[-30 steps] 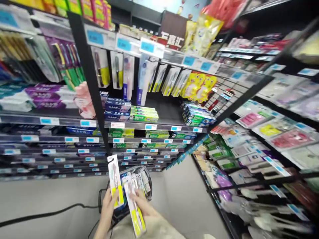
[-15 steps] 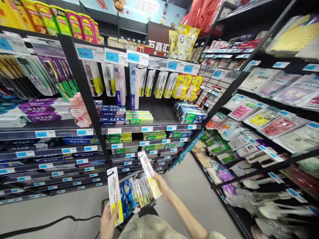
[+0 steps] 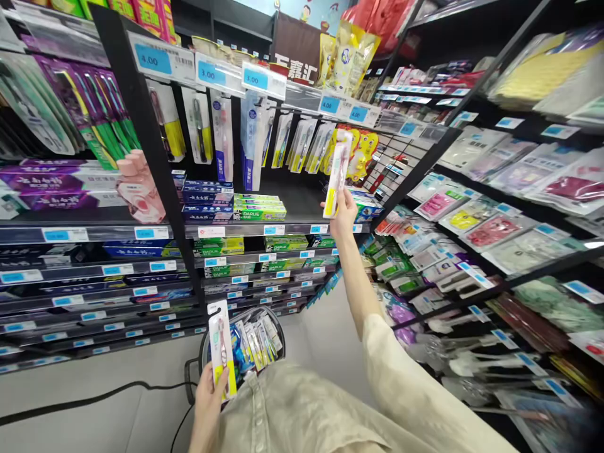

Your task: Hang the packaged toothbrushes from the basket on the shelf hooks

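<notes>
My right hand (image 3: 345,212) is raised at the shelf, its fingers closed on the lower end of a packaged toothbrush (image 3: 338,173) with a white and yellow card. That pack stands nearly upright in front of the yellow duck-shaped packs (image 3: 363,154) on the hooks. Low at the left, my left hand (image 3: 211,393) grips a second packaged toothbrush (image 3: 221,346), also on a white and yellow card. Beside it is a dark basket (image 3: 282,327) holding several packaged toothbrushes (image 3: 257,340) and blue packs. Toothbrush packs (image 3: 302,145) hang in rows left of my right hand.
Toothpaste boxes (image 3: 259,207) are stacked on the shelf below the hooks, behind a price-tag rail (image 3: 236,231). A dark upright post (image 3: 151,145) divides the bays. More racks of hanging goods (image 3: 504,233) line the right side. A black cable (image 3: 94,399) crosses the floor.
My right hand has lifted its toothbrush pack from above the basket up and right to the hooks. My left hand still holds its pack. The view has shifted slightly down and closer.
</notes>
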Demonstrator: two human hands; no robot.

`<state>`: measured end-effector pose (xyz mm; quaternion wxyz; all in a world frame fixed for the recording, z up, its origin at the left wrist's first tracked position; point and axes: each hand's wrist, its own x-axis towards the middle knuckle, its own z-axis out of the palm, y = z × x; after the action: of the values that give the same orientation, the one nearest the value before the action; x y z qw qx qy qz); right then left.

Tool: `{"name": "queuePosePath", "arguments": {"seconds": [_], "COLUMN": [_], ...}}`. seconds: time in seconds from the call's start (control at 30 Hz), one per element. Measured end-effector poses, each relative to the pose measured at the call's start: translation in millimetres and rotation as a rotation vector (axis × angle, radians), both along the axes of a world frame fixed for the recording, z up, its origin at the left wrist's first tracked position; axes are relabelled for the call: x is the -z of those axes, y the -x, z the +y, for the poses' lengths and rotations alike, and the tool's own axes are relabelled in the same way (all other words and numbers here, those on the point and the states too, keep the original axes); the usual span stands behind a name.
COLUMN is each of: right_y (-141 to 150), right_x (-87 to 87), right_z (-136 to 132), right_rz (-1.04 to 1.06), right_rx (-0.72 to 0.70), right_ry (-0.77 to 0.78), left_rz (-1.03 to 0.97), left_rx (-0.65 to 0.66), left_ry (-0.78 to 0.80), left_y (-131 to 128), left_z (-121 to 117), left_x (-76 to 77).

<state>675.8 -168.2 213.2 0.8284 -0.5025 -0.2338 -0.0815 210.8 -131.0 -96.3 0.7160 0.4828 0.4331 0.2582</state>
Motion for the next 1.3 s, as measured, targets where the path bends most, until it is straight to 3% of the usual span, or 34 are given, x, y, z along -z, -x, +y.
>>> {"name": "queuePosePath", "arguments": {"seconds": [0.17,0.5,0.67,0.83,1.03,1.3], "right_y": [-19,-18,-21,-46,-87,-121], "right_x": [-17.8,-1.5,-9.6,-14.5,-14.5,-35.8], "right_z": [17,21,23,34,65,124], "right_rz": [-0.064,-0.104,-0.129,-0.082,0.004,0.216], "right_rx": [0.028,0.081,0.079,0.046,0.02,-0.021], "right_ry": [-0.016,0.003,0.005,0.011,0.043,0.118], "left_rz": [-0.009,-0.011,0.003,0.023,0.031,0.005], "left_rx": [0.046,-0.023,-0.038,-0.028,-0.018,-0.047], "left_ry": [0.008,0.041,0.075,0.054,0.05,0.027], "left_y": [3,14,16,15,18,23], "left_z": [3,2,5,9,13,10], "left_x": [6.8,30.0,21.8,15.4,23.9,26.6]}}
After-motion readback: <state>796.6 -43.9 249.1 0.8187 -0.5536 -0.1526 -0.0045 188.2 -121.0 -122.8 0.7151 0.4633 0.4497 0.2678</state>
